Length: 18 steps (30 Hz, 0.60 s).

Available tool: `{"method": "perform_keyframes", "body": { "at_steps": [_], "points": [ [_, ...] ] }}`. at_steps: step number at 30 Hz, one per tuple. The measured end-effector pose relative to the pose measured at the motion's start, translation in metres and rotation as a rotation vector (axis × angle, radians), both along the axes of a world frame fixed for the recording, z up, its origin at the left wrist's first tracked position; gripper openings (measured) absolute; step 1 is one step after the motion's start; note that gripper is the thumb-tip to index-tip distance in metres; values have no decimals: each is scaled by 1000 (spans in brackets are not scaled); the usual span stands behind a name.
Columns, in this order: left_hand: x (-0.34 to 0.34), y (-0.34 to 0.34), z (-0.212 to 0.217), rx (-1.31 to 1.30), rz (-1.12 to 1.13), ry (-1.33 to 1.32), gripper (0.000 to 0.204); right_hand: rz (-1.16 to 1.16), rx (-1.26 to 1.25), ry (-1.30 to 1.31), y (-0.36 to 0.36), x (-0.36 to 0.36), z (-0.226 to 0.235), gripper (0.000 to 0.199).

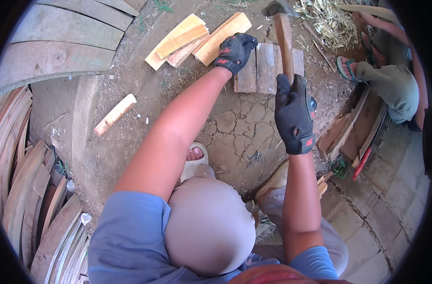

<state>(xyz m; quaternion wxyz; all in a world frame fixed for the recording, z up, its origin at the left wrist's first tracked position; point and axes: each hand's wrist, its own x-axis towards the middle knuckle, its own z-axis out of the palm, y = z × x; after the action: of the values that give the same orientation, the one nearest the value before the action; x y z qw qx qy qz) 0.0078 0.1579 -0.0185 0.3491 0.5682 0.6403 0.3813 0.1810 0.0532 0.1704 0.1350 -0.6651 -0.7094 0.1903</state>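
A small panel of grey boards (pixel 269 67) lies on the dirt in front of me, with a few nail heads along its near edge. My left hand (pixel 235 52), in a black glove with red marks, rests at the panel's upper left corner. Its fingers are curled together in a pinch, and whatever they hold is too small to make out. My right hand (pixel 295 113), gloved alike, is closed around the wooden handle of a hammer (pixel 285 45). The hammer's dark head is raised beyond the panel's far edge. Several loose nails (pixel 256 157) lie on the cracked soil nearer my feet.
Pale wood offcuts (pixel 178 40) lie beyond my left hand, and a single wood strip (pixel 115 115) lies further left. Stacked boards (pixel 29 199) line the left side. At right, another person (pixel 391 85) crouches near wood shavings (pixel 331 23); a red-handled tool (pixel 362 164) lies nearby.
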Motion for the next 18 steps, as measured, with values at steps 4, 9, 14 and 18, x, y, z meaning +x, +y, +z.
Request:
{"method": "perform_keyframes", "body": {
  "at_steps": [4,9,14,18],
  "points": [
    [4,0,11,-28,-29,4,30,-44,-102,-72,4,-8,-3,27],
    [-5,0,-2,53,-25,75,30,5,-71,-113,7,-8,-24,31],
    [0,2,-2,11,-4,-11,30,-46,129,5,-3,-16,-3,29],
    [3,1,7,-6,-23,67,31,17,-173,-196,2,-7,-32,29]
  ]
}}
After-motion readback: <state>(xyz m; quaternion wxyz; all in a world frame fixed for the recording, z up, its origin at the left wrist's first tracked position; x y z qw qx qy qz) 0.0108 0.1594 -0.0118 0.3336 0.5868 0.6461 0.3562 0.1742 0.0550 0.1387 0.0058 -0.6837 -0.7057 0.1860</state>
